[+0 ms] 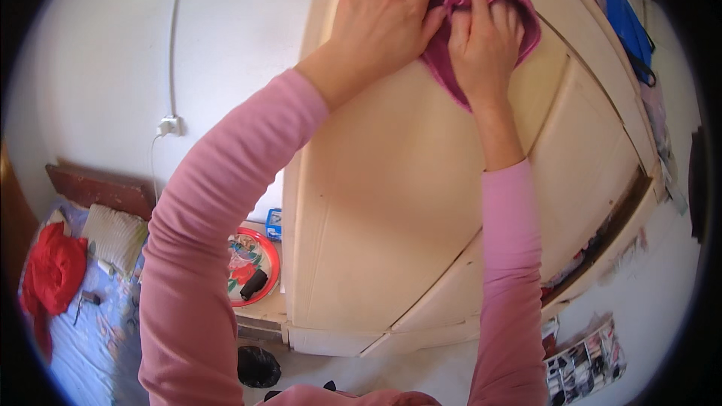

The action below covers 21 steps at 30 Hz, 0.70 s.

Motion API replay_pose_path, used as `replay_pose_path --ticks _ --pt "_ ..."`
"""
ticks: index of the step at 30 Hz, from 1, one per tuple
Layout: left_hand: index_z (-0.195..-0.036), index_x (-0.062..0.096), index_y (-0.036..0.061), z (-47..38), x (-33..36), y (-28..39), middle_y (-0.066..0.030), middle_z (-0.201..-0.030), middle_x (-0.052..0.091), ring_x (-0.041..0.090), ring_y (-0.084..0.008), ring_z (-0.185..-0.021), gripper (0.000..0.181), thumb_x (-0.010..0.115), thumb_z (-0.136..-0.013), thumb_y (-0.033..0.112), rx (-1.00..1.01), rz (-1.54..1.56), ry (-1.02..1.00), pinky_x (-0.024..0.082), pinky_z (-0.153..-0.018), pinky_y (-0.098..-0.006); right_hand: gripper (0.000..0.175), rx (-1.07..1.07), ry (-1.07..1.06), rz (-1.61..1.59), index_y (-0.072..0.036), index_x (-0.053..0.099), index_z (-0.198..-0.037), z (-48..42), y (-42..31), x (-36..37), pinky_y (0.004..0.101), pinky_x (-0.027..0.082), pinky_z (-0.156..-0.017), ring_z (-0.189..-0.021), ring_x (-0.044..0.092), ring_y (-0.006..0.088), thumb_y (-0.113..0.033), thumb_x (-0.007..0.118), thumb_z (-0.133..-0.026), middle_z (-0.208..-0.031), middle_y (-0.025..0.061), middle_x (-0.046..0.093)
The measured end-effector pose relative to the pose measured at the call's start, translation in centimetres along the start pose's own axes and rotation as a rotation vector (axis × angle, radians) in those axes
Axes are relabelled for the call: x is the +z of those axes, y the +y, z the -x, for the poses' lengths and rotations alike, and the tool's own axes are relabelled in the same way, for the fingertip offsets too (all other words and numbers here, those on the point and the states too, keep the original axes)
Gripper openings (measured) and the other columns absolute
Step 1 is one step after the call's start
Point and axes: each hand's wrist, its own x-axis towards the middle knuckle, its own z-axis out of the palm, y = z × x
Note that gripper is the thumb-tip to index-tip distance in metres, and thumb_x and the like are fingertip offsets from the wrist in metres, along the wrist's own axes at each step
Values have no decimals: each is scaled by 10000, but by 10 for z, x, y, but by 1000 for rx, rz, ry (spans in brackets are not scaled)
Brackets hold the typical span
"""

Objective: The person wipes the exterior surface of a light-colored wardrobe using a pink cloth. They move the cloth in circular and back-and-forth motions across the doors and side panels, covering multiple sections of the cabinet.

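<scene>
A pink cloth [445,67] lies against the upper part of a cream wardrobe door [383,208]. My left hand [389,17] presses flat on the cloth with its fingers spread, near the door's left edge. Just to its right, my right hand [488,45] grips a bunched fold of the same cloth, with some of its fingers bent. Both hands are close together at the top of the view. Part of the cloth is cut off by the upper rim.
Left of the wardrobe, a low cabinet holds a red-rimmed floral tray [276,265] and a blue box [274,224]. A bed with a red garment [56,270] is at far left. A black bin bag [258,366] and a shoe rack [586,366] stand below. A drawer-like gap [603,237] shows at right.
</scene>
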Motion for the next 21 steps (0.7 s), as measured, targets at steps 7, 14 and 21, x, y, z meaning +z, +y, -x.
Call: replay_pose_path --ticks 7,14,21 --pt "-1394 519 -81 29 -10 -12 -311 -1560 389 385 -455 -1436 587 613 -952 293 -25 -1 -43 273 -1203 -565 523 -3 -83 -84 -215 624 -1435 10 -23 1 500 435 -936 -982 574 349 -158 593 -915 -946 138 609" --pt "-1385 525 -68 96 -40 10 -308 -1555 378 338 -474 -1476 567 679 -918 214 -90 186 -107 316 -1189 -600 606 -161 -166 -171 -248 572 -1495 61 -49 -23 462 477 -837 -894 619 314 -197 625 -893 -910 116 627" --pt "-1410 446 -165 27 -5 -25 -377 -1558 341 334 -528 -1451 595 556 -975 226 -111 168 91 265 -1222 -558 553 -228 -28 -89 -255 567 -1495 -21 -22 23 468 484 -762 -857 601 331 -199 563 -945 -891 134 616"
